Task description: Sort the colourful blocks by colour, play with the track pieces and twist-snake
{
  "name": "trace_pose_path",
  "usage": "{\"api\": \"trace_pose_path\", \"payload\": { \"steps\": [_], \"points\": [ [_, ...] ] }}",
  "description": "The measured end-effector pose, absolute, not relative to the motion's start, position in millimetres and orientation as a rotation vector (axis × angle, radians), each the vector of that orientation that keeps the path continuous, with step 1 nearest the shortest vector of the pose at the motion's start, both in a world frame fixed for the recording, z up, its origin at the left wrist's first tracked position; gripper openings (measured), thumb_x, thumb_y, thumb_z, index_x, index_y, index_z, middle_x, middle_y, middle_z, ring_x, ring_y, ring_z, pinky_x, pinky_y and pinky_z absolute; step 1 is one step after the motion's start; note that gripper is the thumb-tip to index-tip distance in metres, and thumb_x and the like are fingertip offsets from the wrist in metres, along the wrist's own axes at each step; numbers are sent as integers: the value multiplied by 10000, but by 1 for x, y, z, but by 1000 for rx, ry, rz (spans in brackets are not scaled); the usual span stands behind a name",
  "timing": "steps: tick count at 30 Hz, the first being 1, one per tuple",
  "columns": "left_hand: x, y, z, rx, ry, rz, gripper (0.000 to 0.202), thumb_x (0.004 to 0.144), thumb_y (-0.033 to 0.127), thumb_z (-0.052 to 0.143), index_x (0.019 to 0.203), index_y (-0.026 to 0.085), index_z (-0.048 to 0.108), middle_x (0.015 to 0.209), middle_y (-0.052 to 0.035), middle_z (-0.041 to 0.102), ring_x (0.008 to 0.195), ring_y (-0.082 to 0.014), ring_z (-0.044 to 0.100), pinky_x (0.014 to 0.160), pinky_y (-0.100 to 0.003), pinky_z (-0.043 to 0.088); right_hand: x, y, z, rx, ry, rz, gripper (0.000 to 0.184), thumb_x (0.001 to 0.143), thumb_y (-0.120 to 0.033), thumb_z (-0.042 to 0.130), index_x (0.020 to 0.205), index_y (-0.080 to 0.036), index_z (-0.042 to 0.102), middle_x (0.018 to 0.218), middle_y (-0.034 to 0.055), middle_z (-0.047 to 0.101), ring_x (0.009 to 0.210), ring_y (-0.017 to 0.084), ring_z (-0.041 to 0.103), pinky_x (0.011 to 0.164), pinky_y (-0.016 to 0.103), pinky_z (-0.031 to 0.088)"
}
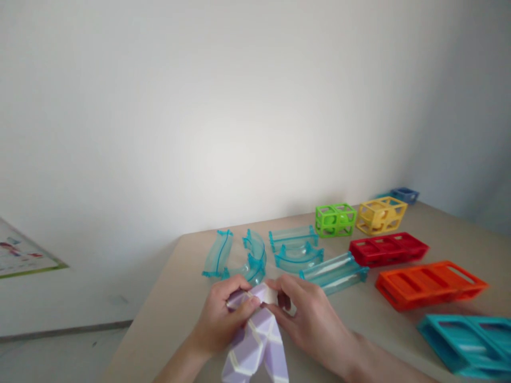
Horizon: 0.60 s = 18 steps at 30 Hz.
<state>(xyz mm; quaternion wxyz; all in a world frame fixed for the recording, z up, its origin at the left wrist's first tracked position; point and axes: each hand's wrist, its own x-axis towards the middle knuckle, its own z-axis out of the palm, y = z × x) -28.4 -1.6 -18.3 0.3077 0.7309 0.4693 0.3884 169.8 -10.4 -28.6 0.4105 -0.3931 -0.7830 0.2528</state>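
A purple and white snake puzzle (255, 340), made of hinged wedge segments, is held between my two hands near the front of the table. My left hand (219, 322) wraps its fingers round the left upper part, with the thumb pressed on top. On the opposite side, my right hand (305, 316) pinches the upper right end between thumb and fingers. Two folded legs of the puzzle hang down toward the bottom edge of the view. Some of my fingertips are hidden behind the segments.
Transparent blue track pieces (219, 252) lie just beyond my hands on the table (159, 314). To the right stand a green frame block (335, 219), a yellow one (382, 215), a red one (389, 249), an orange one (431, 284) and a teal one (471, 343). A wall (239, 106) rises behind.
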Motion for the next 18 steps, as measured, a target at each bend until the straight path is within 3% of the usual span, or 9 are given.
{"api": "trace_pose_path", "payload": {
  "steps": [3,5,8,11,14,18],
  "points": [
    [-30,1,-18,1790,1247,1124,349,775,490,639,665,159,616,573,23,509,538,-124,457,511,-219,339,170,-16,-27,-879,-1909,711,294,922,-241,523,1215,-215,529,915,53,655,785,172,599,726,279,453],
    [-32,4,-17,1688,1297,1215,359,781,506,632,696,157,633,573,20,532,536,-129,477,505,-221,355,170,-20,-24,-858,-1817,851,305,955,-292,485,1251,-220,489,865,32,655,731,160,590,691,272,448],
    [-33,7,-17,1550,1396,1374,336,790,494,640,820,160,667,652,-2,632,594,-158,564,541,-232,424,170,-23,-21,-867,-1682,1084,327,979,-451,422,1147,-204,556,722,4,606,662,155,545,617,265,413],
    [-32,6,-20,1502,1470,1493,333,779,447,673,956,165,691,857,-50,727,774,-211,660,670,-267,500,169,-22,-19,-811,-1601,1283,447,932,-569,461,1136,-190,586,759,14,600,683,152,520,590,254,387],
    [-31,2,-27,1641,1461,1452,344,788,381,692,1070,185,702,1065,-82,731,953,-249,670,819,-308,510,165,-18,-21,-778,-1538,1414,476,890,-565,552,1159,-174,596,821,31,623,703,143,523,596,244,379],
    [-32,-4,-32,1918,1331,1348,346,822,325,672,1151,217,689,1186,-92,699,1072,-263,639,904,-322,491,158,-13,-27,-705,-1407,1615,467,848,-572,610,961,-120,650,753,28,603,625,111,487,548,222,348]
  ]
}}
